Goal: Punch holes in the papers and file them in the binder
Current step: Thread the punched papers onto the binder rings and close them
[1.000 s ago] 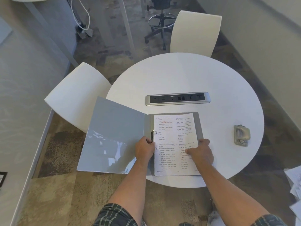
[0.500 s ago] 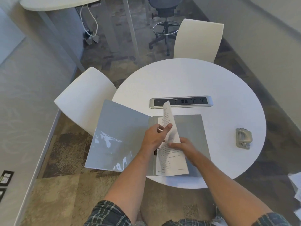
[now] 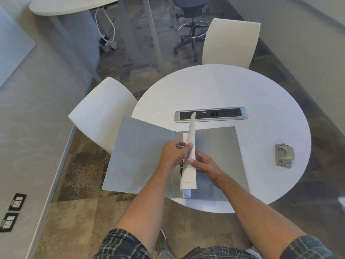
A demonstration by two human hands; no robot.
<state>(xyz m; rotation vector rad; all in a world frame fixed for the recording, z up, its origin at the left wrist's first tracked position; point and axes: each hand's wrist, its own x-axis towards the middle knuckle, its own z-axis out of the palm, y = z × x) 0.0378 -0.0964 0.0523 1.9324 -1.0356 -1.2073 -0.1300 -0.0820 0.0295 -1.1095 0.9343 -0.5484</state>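
A grey binder (image 3: 220,156) lies open at the near edge of the round white table (image 3: 233,90). Its left cover (image 3: 138,152) juts out past the table's rim. The printed papers (image 3: 191,146) stand nearly on edge over the binder's spine, lifted off the right cover. My left hand (image 3: 173,152) pinches the papers from the left at mid-height. My right hand (image 3: 203,163) holds them from the right, a little lower. The ring mechanism is mostly hidden behind the hands and sheets. A grey hole punch (image 3: 284,155) sits on the table to the right, apart from the binder.
A metal power-socket strip (image 3: 224,114) is set into the table just beyond the binder. Two white chairs (image 3: 104,111) (image 3: 231,42) stand at the left and far sides. A black office chair (image 3: 188,8) and another table (image 3: 74,4) are farther back.
The papers lay flat on the right cover a second ago. Both hands have lifted them up on edge over the spine. The head camera has tilted, shifting the scene.
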